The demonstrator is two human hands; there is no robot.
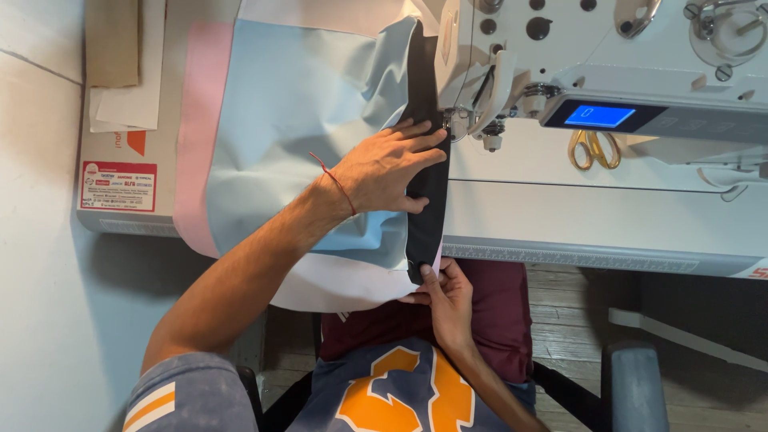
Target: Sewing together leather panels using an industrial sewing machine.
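The black strip (430, 188) is a long, narrow band of dark fabric. It runs from the needle area of the sewing machine (560, 48) toward the near edge of the worktop (560, 216), overhanging that edge. It lies flat on the light blue fabric (288, 120), along the side nearest the sewing machine. The light blue fabric is creased and bunched near the needle.

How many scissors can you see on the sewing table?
1. The gold-handled scissors lie on the white table under the sewing machine's arm, right of the needle. Their blades are hidden; others could be too.
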